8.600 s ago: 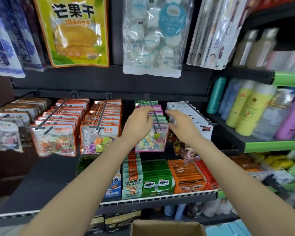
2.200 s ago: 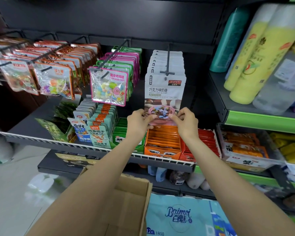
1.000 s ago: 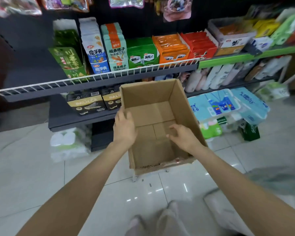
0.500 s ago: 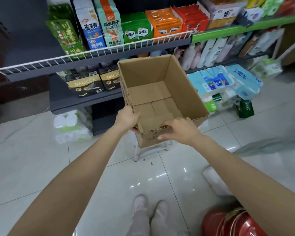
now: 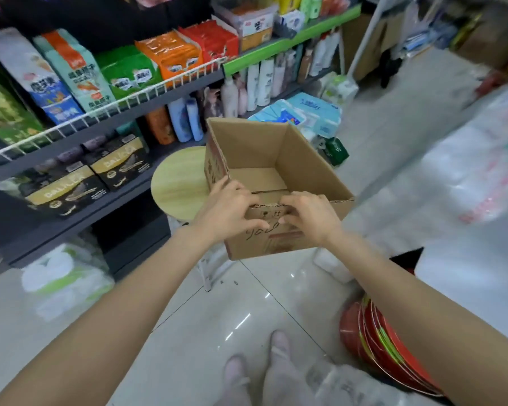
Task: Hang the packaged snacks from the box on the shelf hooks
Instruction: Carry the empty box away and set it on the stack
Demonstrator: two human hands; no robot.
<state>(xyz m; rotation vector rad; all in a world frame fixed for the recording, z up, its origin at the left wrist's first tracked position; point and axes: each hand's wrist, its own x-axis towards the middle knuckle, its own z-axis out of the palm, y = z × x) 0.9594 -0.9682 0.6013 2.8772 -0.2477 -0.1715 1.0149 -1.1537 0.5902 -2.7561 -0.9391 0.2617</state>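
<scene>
An open brown cardboard box (image 5: pixel 272 155) hangs in the air in front of me, tilted, with nothing visible inside. My left hand (image 5: pixel 228 208) grips its near wall at the left corner, fingers curled over the rim. My right hand (image 5: pixel 310 215) grips the same near wall a little to the right. Packaged snacks (image 5: pixel 170 54) stand in rows on the wire-fronted shelf at upper left. The shelf hooks are out of view.
A round wooden stool (image 5: pixel 178 183) stands uncovered just left of the box. Bottles (image 5: pixel 257 80) and tissue packs (image 5: pixel 311 112) fill the lower shelf and floor behind. A stack of red basins (image 5: pixel 373 344) sits by my right forearm. My feet (image 5: pixel 255 367) are on white tiles.
Earlier my hands hung packets on the hooks. Within the last second both hands took hold of the box's near wall and lifted it off the stool to the right.
</scene>
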